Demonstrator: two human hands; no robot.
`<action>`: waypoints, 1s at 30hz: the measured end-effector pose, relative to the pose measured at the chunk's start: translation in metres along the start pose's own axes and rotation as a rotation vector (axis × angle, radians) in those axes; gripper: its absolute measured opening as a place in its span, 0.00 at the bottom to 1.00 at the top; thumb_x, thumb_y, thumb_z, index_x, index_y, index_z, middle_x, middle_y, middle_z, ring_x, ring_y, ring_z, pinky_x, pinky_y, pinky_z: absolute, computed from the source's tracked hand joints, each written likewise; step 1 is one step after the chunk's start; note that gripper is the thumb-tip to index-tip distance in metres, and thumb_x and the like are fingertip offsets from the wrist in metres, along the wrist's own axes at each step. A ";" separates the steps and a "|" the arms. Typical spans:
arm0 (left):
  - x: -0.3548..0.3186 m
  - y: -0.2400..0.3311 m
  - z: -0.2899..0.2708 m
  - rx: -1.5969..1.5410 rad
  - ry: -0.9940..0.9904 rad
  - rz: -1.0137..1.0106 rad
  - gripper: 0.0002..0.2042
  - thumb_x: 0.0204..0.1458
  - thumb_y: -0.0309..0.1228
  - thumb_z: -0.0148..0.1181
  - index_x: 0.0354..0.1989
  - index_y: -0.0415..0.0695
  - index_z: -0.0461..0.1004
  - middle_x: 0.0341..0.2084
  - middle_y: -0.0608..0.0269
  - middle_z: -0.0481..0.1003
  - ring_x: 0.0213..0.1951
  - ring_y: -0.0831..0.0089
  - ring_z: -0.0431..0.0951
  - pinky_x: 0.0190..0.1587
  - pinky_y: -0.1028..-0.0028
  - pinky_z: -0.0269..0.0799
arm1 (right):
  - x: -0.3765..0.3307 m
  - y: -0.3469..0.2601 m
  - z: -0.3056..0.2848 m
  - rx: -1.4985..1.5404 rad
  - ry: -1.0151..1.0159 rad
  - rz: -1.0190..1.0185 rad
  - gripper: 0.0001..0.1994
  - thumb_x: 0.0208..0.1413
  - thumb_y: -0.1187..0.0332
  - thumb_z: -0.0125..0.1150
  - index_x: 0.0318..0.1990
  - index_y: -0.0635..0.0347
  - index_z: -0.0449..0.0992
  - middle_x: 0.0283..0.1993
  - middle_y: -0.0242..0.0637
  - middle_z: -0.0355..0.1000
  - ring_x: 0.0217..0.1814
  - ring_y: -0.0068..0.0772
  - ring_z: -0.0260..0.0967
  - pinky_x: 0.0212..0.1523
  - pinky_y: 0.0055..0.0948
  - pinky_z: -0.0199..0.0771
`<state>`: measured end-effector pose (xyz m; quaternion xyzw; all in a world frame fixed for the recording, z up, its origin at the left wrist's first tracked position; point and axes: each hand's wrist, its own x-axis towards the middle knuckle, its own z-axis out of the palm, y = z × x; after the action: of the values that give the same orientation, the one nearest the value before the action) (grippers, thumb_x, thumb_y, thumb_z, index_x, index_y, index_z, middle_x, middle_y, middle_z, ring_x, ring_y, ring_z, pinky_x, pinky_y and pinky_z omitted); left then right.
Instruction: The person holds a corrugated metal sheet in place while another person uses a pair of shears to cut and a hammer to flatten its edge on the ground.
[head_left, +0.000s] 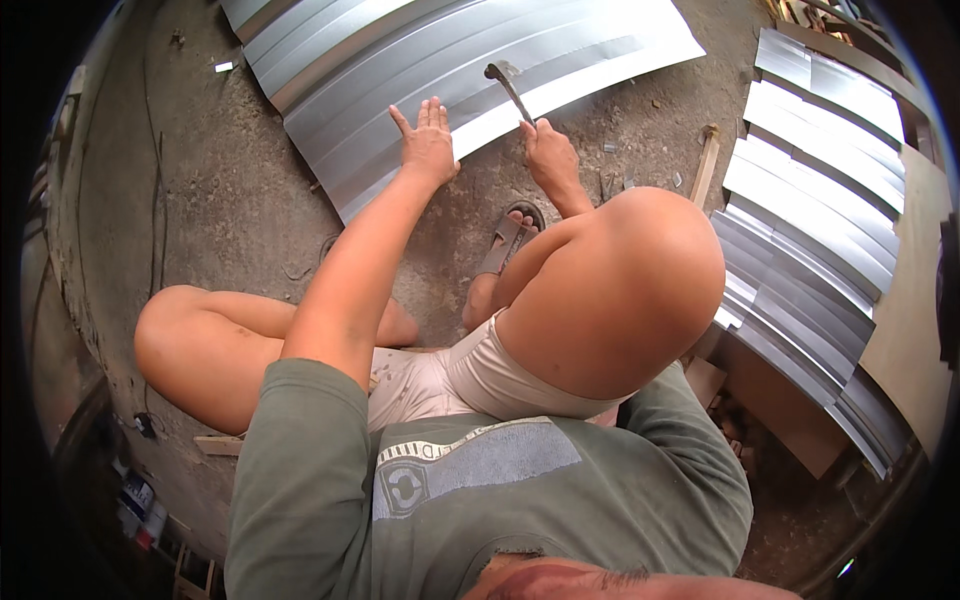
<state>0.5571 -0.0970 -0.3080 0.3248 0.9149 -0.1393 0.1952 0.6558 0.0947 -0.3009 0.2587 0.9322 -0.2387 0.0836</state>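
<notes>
A shiny ribbed metal sheet [350, 115] lies on the ground in front of me. My left hand [428, 143] rests on its near edge, palm down, with the fingers stretched out and the thumb apart. A hammer [511, 93] is in my right hand [551, 155], whose fingers are wrapped round the lower handle. The hammer's dark head is over the sheet, to the right of my left hand. Whether the head touches the metal I cannot tell.
More metal sheets [815, 185] lie overlapped at the right, beside a pale board [912, 290]. A wooden stick [706, 165] and small metal scraps [610, 148] lie on the dirt floor. A dark cable [160, 200] runs along the left.
</notes>
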 end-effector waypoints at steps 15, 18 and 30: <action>0.000 0.001 -0.003 -0.006 -0.010 -0.005 0.50 0.47 0.51 0.66 0.75 0.39 0.50 0.77 0.57 0.46 0.77 0.67 0.46 0.68 0.23 0.30 | 0.010 0.002 -0.012 0.043 0.062 0.035 0.23 0.71 0.50 0.43 0.42 0.63 0.72 0.36 0.62 0.77 0.42 0.70 0.76 0.44 0.62 0.73; -0.001 0.002 -0.004 0.017 -0.027 0.006 0.50 0.47 0.52 0.65 0.75 0.39 0.50 0.77 0.58 0.47 0.77 0.67 0.46 0.67 0.22 0.30 | 0.010 0.010 0.003 -0.039 -0.003 0.052 0.23 0.70 0.49 0.43 0.42 0.63 0.72 0.37 0.61 0.78 0.43 0.69 0.75 0.44 0.61 0.73; 0.002 0.008 0.000 0.051 -0.056 0.023 0.41 0.54 0.40 0.51 0.74 0.32 0.48 0.77 0.48 0.44 0.78 0.58 0.43 0.68 0.24 0.26 | 0.012 0.013 0.003 -0.003 -0.019 0.030 0.23 0.70 0.49 0.44 0.41 0.62 0.72 0.37 0.59 0.78 0.43 0.66 0.77 0.43 0.60 0.73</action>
<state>0.5609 -0.0897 -0.3104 0.3361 0.9014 -0.1692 0.2141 0.6520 0.1083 -0.3121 0.2701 0.9278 -0.2386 0.0962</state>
